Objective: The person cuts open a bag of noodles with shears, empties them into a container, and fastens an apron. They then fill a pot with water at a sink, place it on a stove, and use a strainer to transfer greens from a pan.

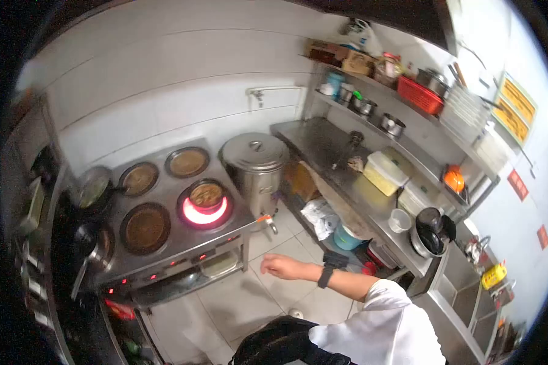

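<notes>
My right hand (280,266) is above the tiled floor, between the stove and the right counter. Its fingers are loosely curled, with nothing visible in them. A black band (327,272) circles the wrist below a white sleeve. Nearest to the hand is the front right corner of the steel stove (179,246). On the stove's front right burner (206,215), which glows red, stands a small pot (206,196) with brownish contents. Three other round plates (145,227) on the stove do not glow. My left hand is out of view.
A tall lidded steel pot (256,155) stands beside the stove. Pans (94,243) sit at its left. Along the right run a steel counter (323,143) with a yellowish container (380,173), a bowl of dark utensils (431,238), shelves with a red basket (420,94), and a sink (460,295).
</notes>
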Demonstrator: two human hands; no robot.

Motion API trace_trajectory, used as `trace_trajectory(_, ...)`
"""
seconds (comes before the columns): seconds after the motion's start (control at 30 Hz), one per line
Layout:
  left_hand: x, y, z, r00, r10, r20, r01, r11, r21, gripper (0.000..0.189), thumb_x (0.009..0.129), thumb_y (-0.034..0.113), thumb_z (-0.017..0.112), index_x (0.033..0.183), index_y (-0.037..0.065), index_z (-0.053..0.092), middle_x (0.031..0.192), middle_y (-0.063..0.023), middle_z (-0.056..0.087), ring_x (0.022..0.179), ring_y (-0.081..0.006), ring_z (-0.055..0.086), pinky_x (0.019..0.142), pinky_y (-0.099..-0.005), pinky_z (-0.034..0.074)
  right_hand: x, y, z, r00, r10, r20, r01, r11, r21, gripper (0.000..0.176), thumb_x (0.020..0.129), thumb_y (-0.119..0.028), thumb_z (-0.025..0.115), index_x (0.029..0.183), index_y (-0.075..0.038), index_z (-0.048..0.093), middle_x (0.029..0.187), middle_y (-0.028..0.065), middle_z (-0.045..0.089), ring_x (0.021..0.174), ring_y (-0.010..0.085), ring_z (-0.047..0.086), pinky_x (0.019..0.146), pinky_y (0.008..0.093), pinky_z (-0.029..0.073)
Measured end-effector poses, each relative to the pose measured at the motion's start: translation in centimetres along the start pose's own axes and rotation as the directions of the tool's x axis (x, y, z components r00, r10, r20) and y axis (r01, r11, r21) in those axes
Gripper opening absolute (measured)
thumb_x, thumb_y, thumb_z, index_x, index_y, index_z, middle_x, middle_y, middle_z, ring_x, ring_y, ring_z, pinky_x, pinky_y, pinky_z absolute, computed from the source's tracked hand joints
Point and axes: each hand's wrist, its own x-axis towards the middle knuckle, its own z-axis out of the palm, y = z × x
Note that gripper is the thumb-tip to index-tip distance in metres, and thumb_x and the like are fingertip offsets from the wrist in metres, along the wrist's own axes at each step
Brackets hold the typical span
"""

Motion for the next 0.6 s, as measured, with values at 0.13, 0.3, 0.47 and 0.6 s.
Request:
trace_trajectory(0.13, 3.8, 16.2, 19.1, 0.728, 0.407, 0.552, -0.135, 0.874, -0.467, 0.021, 0.086, 0.018, 0.049, 0.099, 0.004, 0.057, 0.088, -0.0129, 0.060, 0.078, -0.0200, 0.058, 0.067, -0.0307, 0.047, -13.8, 9.9, -0.7, 0.903, 0.383, 0.194, -0.388, 0.921, -0.013, 0.009, 0.076, -0.012, 0.050, 0.077, -0.005, 0.055, 0.066, 0.0143, 0.054, 0.061, 0.0250, 0.050, 0.056, 0.0371, 0.041)
trace_trajectory(0.3, 2.0, 34.0, 38.7, 0.400, 0.598, 0.694, -0.191, 0.795, -0.575, 0.021, 0.086, 0.019, 0.049, 0.100, 0.004, 0.056, 0.088, -0.0117, 0.060, 0.078, -0.0189, 0.058, 0.067, -0.0297, 0.047, -47.7, 16.4, 14.3, 0.334, 0.405, 0.851, -0.926, -0.025, 0.375, 0.018, 0.081, -0.019, 0.054, 0.072, -0.003, 0.054, 0.071, 0.0026, 0.056, 0.065, 0.0120, 0.049, 0.060, 0.0280, 0.041)
trace_trajectory(0.47, -2.0, 44.2, 52.2, 0.311, 0.527, 0.791, -0.296, 0.844, -0.446, 0.022, 0.086, 0.019, 0.048, 0.100, 0.004, 0.056, 0.089, -0.0105, 0.060, 0.078, -0.0178, 0.058, 0.067, -0.0287, 0.046, -43.9, 4.4, 1.8, 0.250, 0.765, 0.594, -0.607, -0.354, 0.711, 0.019, 0.082, -0.019, 0.054, 0.073, -0.003, 0.053, 0.071, 0.0023, 0.055, 0.065, 0.0114, 0.049, 0.060, 0.0275, 0.041)
trace_trajectory(0.6, -4.5, 46.6, 57.3, 0.280, 0.456, 0.845, -0.369, 0.864, -0.344, 0.022, 0.086, 0.020, 0.048, 0.101, 0.005, 0.056, 0.089, -0.0095, 0.060, 0.079, -0.0169, 0.057, 0.067, -0.0279, 0.046, -41.2, 2.9, -1.3, 0.280, 0.827, 0.487, -0.450, -0.335, 0.828, 0.019, 0.082, -0.020, 0.054, 0.073, -0.004, 0.053, 0.071, 0.0021, 0.055, 0.065, 0.0110, 0.049, 0.060, 0.0270, 0.041)
